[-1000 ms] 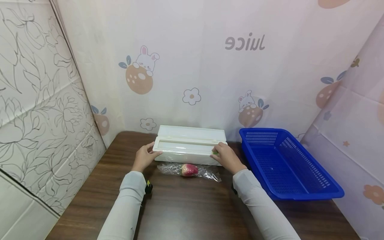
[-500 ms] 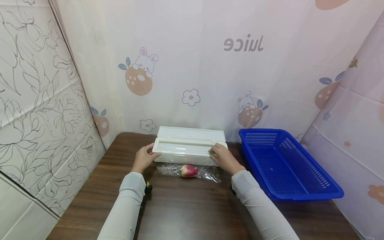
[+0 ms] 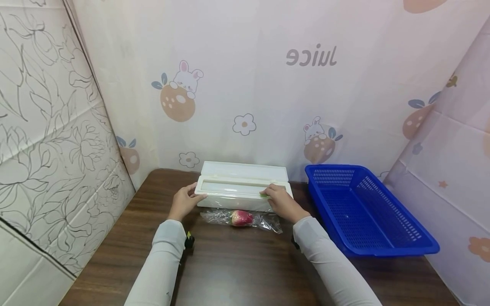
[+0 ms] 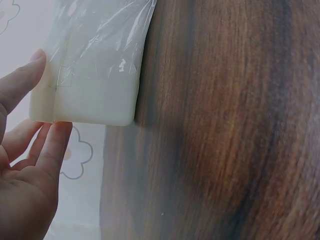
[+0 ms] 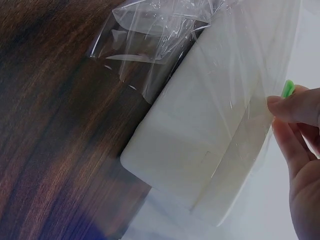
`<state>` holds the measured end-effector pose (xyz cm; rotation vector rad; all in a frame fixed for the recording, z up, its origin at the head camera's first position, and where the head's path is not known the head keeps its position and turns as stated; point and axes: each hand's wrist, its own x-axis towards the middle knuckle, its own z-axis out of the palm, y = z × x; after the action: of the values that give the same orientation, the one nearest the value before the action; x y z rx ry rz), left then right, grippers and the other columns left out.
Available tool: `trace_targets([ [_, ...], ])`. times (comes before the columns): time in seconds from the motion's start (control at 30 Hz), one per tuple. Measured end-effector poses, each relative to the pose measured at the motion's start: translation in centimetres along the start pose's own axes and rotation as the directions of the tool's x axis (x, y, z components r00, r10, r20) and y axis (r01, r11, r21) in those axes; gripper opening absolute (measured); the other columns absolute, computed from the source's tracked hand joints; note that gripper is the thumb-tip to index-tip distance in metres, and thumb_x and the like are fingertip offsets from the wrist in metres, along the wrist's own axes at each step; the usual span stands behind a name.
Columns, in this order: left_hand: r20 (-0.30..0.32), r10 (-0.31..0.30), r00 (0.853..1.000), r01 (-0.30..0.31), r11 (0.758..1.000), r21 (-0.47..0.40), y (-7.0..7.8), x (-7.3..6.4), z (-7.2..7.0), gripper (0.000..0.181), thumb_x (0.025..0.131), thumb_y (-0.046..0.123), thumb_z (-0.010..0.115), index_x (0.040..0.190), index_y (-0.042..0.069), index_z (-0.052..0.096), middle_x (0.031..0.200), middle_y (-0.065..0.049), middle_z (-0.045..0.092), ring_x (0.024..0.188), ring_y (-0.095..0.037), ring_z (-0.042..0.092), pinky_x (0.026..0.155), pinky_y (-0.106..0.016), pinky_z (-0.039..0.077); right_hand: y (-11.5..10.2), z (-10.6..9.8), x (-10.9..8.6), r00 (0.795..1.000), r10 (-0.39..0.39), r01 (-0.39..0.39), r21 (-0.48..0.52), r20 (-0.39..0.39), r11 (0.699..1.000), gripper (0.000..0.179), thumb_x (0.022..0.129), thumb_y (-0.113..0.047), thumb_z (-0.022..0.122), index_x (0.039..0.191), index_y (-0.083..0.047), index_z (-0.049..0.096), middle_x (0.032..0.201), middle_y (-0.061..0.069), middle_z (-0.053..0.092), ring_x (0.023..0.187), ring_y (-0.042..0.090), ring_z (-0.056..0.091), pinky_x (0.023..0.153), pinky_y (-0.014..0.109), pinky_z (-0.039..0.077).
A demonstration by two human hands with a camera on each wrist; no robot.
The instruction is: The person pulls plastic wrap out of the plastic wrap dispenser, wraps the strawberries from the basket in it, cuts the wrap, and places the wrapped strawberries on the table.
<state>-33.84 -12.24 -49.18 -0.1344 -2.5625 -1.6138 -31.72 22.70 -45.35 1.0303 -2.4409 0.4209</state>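
A white cling film dispenser (image 3: 226, 201) lies across the back of the table, its lid (image 3: 245, 171) raised behind it. The left hand (image 3: 183, 201) holds the dispenser's left end, thumb in front and fingers at the end face, as the left wrist view shows. With thumb and fingers, the right hand (image 3: 282, 202) pinches a small green slide cutter (image 5: 288, 88) on the dispenser's top edge, right of the middle. Clear cling film (image 3: 216, 216) hangs over the front onto the table. On or under the film sits a red and yellowish fruit (image 3: 241, 218); which of these I cannot tell.
A blue perforated plastic basket (image 3: 333, 212) stands at the right, close beside the right forearm. The brown wooden table (image 3: 245, 267) ends at a printed curtain (image 3: 245, 93) behind the dispenser. Another patterned wall covering (image 3: 57, 127) borders the left side.
The right hand has slid leftward along the dispenser's top edge with the green cutter. The left hand, dispenser, film and fruit have stayed in place.
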Motion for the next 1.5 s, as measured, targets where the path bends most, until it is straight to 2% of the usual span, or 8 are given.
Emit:
trace_targets([
  [0.37,0.002,-0.008,1.0,0.008,1.0,-0.005,0.0,0.0,0.1,0.071,0.077,0.038,0.074,0.137,0.01,0.046,0.139,-0.016,0.046,0.111,-0.026,0.055,0.087,-0.042,0.053,-0.2,0.7,-0.3,1.0,-0.024,0.024,0.014,0.004,1.0,0.036,0.078,0.016,0.052,0.109,0.001,0.064,0.096,0.013,0.061,0.091,0.023,0.055,0.079,0.041,0.054],
  [0.57,0.001,-0.01,1.0,0.01,1.0,-0.015,0.0,0.0,0.0,0.073,0.077,0.039,0.075,0.137,0.009,0.046,0.14,-0.016,0.045,0.111,-0.026,0.054,0.087,-0.042,0.052,-0.3,0.8,-0.2,1.0,-0.013,0.013,-0.001,0.015,1.0,0.038,0.078,0.014,0.055,0.112,0.0,0.064,0.094,0.012,0.061,0.086,0.02,0.056,0.075,0.038,0.055],
  [0.8,-0.006,-0.009,1.0,0.009,1.0,-0.014,-0.1,0.0,0.0,0.071,0.076,0.038,0.075,0.135,0.009,0.047,0.139,-0.015,0.047,0.11,-0.025,0.055,0.088,-0.04,0.052,-0.6,0.5,0.8,0.997,0.078,-0.078,0.007,0.018,0.997,0.02,0.083,0.0,0.063,0.102,-0.003,0.069,0.088,0.007,0.064,0.078,0.015,0.056,0.067,0.036,0.054],
  [1.0,-0.012,-0.008,1.0,0.008,1.0,-0.027,0.0,-0.1,0.0,0.07,0.077,0.035,0.075,0.135,0.007,0.047,0.138,-0.016,0.047,0.11,-0.025,0.055,0.088,-0.04,0.052,-0.8,0.3,1.9,0.984,0.171,-0.172,0.017,0.046,0.985,0.012,0.084,-0.001,0.064,0.091,-0.007,0.071,0.083,0.005,0.066,0.077,0.013,0.059,0.067,0.033,0.055],
  [1.1,-0.011,-0.013,1.0,0.013,0.999,-0.031,0.0,-0.2,0.0,0.07,0.077,0.034,0.075,0.135,0.007,0.047,0.139,-0.016,0.046,0.111,-0.025,0.055,0.089,-0.04,0.052,-0.9,0.2,2.2,0.982,0.177,-0.178,0.008,0.063,0.984,0.012,0.084,0.0,0.064,0.09,-0.007,0.071,0.083,0.005,0.068,0.077,0.014,0.06,0.068,0.034,0.055],
  [1.3,-0.013,-0.014,1.0,0.014,0.999,-0.03,0.0,-0.3,0.1,0.07,0.078,0.032,0.075,0.135,0.006,0.046,0.139,-0.017,0.046,0.111,-0.026,0.055,0.089,-0.04,0.051,-0.9,0.7,2.4,0.988,0.149,-0.151,0.027,0.045,0.988,0.01,0.083,-0.001,0.065,0.088,-0.006,0.071,0.081,0.005,0.067,0.076,0.013,0.059,0.067,0.033,0.055],
  [1.5,-0.011,-0.018,1.0,0.017,0.999,-0.03,0.1,-0.2,0.1,0.07,0.078,0.034,0.075,0.136,0.007,0.047,0.139,-0.016,0.046,0.111,-0.025,0.055,0.088,-0.04,0.052,-1.0,0.9,2.5,0.982,0.175,-0.178,0.041,0.064,0.983,0.009,0.081,-0.012,0.072,0.088,-0.008,0.07,0.082,0.002,0.064,0.076,0.011,0.058,0.069,0.032,0.055],
])
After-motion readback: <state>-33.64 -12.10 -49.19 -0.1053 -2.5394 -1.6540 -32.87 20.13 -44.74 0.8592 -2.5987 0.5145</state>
